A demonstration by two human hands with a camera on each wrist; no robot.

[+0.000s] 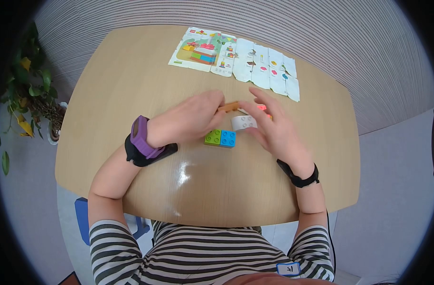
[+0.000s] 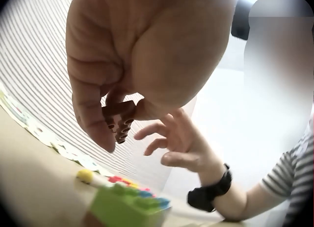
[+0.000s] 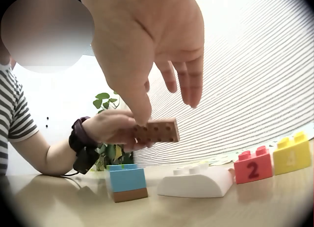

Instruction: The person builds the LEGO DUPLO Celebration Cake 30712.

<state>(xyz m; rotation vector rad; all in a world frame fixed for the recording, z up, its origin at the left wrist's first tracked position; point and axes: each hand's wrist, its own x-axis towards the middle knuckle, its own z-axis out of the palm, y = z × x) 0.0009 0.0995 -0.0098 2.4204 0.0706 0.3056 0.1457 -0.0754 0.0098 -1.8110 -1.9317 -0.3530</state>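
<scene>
My left hand [image 1: 191,116] pinches a brown toy plate [image 1: 230,107] with studs by one end, above the table. The plate's studded face [image 3: 159,132] shows in the right wrist view. My right hand [image 1: 284,130] is beside the plate's other end, its fingers spread and loosely bent, holding nothing. In the right wrist view its thumb overlaps the plate. Below my hands, a green brick [image 1: 213,137] and a blue brick [image 1: 228,138] sit side by side on a brown base [image 3: 130,195]. A white curved brick [image 1: 243,123] stands just behind them.
A red brick [image 3: 253,165] marked 2 and a yellow brick [image 3: 292,154] lie beyond the white one, partly hidden by my right hand in the head view. Unfolded instruction sheets [image 1: 266,69] lie along the table's far edge. A potted plant [image 1: 32,95] stands off to the left.
</scene>
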